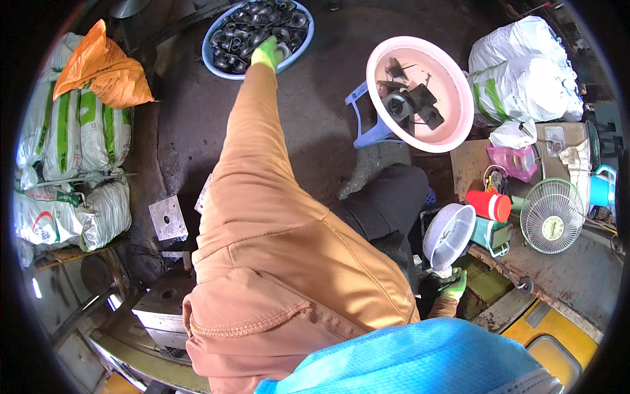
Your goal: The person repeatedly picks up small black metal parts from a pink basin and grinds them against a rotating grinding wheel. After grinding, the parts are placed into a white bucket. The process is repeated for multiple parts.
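Observation:
My left arm stretches far forward, and my left hand (266, 54), in a yellow-green glove, reaches into a blue basin (209, 60) at the near edge of its heap. The basin is piled with rounded black parts (252, 29), some with ring-shaped openings. The back of the glove hides my fingers, so any grip on a part cannot be made out. Low on the right, my right hand (454, 285), also gloved, sits just below a white round strainer-like bowl (450, 235). Its fingers are small and partly shaded; whether they hold anything is unclear.
A pink basin (466, 98) with several black pieces rests on a blue stool (371, 131). White sacks (98, 131) with an orange bag (105, 69) stack up on the left. To the right are more sacks (525, 79), a green fan (553, 215) and a red container (489, 206).

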A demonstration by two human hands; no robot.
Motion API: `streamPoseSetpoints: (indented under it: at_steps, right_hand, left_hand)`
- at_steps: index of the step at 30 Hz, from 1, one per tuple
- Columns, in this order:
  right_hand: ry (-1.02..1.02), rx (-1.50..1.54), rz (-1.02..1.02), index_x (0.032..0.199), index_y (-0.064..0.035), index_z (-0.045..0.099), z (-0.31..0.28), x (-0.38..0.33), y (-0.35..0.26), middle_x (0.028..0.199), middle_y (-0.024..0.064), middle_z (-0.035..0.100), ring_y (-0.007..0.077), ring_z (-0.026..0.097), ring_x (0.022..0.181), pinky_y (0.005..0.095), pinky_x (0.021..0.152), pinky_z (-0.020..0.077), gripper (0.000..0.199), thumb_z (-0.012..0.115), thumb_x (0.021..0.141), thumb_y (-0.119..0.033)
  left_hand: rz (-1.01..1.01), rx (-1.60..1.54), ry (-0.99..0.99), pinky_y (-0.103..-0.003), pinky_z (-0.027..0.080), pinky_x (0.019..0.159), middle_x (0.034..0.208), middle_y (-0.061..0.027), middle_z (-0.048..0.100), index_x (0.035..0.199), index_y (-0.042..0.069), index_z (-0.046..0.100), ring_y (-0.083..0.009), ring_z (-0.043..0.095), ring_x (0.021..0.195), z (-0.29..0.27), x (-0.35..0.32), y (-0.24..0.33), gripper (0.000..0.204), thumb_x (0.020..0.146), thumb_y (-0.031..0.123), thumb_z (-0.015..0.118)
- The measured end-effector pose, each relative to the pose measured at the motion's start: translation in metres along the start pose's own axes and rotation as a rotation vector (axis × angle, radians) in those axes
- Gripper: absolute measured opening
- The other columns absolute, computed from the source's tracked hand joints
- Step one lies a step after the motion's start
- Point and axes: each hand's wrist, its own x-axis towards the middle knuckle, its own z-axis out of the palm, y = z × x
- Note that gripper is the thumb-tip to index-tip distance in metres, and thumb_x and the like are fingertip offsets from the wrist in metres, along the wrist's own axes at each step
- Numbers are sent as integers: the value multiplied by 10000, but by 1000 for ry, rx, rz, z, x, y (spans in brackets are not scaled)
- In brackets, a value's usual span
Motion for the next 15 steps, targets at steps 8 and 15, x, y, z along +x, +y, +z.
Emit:
streamPoseSetpoints:
  at_steps: [8,15]
  right_hand:
    - [35,9,-20,949,-110,578,22,-4,-22,750,-22,591,58,433,454,193,373,346,270,559,909,-377]
    - [-85,65,-29,1020,-125,565,45,-19,-22,786,-40,553,40,412,511,181,411,347,273,545,916,-376]
  left_hand:
    - [-56,548,-847,-366,347,1030,1180,7,620,1063,217,674,-184,511,1179,95,-289,40,256,863,258,518]
    - [-520,-204,-992,-429,432,888,1117,-63,625,1109,206,637,-265,559,1017,101,-382,108,267,868,228,524]
